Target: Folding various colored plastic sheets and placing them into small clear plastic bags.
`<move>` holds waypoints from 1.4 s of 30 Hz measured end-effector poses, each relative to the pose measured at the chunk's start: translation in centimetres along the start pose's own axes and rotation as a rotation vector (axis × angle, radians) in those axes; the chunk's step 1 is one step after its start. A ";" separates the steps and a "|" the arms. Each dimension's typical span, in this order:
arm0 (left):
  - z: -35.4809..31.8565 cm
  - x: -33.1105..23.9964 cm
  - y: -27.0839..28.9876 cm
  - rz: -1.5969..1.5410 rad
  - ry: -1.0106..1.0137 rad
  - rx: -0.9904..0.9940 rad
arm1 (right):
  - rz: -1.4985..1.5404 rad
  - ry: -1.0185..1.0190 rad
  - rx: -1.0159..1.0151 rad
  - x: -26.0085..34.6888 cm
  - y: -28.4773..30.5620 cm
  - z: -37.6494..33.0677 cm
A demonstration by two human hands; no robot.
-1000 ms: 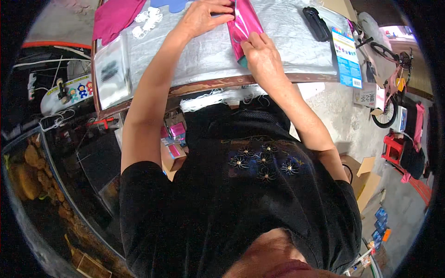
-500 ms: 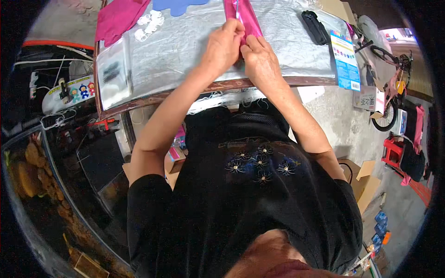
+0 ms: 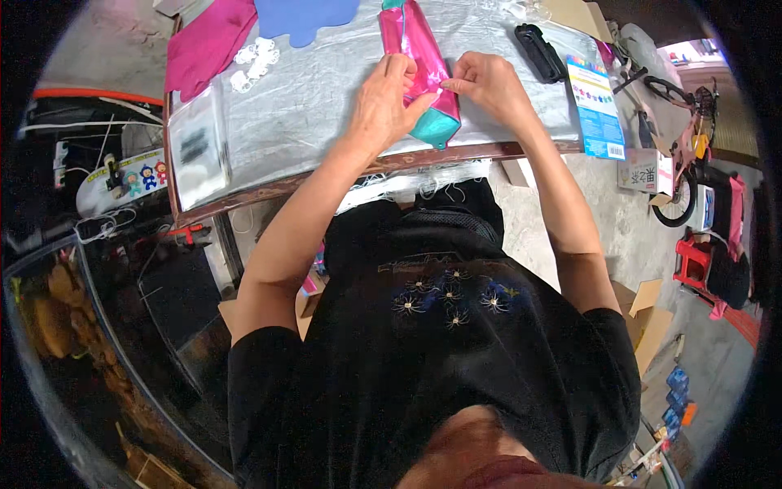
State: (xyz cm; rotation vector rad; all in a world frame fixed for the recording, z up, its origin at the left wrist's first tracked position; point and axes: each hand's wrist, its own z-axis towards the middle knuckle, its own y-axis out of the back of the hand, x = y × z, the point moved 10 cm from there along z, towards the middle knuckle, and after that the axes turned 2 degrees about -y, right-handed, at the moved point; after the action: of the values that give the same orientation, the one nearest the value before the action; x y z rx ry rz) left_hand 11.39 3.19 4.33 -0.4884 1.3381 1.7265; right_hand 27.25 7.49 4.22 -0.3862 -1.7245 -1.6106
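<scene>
Near the front edge of the silver-covered table (image 3: 326,106) lies a shiny pink-and-teal foil piece (image 3: 419,57). The left hand (image 3: 383,98) presses it flat, fingers clamped on its edge, while the right hand (image 3: 489,85) pinches the same edge, seemingly to steady it.

— What lies on the silver-covered tabletop (image 3: 326,106) at the far left?

— A magenta cloth (image 3: 208,41), with small white rings (image 3: 254,61) just beside it and a blue sheet (image 3: 305,18) next to those. A clear plastic sleeve (image 3: 198,151) sits near the left edge.

— And to the right?

— A black case (image 3: 539,50), then a printed blue card (image 3: 596,110) at the corner. Beyond, on the floor, stands a pink bicycle (image 3: 680,155).
</scene>
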 end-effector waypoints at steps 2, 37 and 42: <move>0.1 0.3 -0.1 -0.015 0.019 0.016 | 0.036 -0.045 0.052 -1.0 -0.4 1.3; 0.2 0.3 -0.6 0.022 0.014 0.041 | -0.179 -0.241 0.495 -3.0 -1.3 5.6; 0.7 -1.3 -1.0 0.284 0.036 0.021 | -0.279 -0.178 0.445 -5.0 -1.8 7.7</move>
State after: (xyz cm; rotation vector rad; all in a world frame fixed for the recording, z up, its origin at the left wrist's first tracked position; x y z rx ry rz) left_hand 13.04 3.36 4.98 -0.3302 1.5069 1.9378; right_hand 27.18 15.82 -0.09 -0.0726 -2.2878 -1.3481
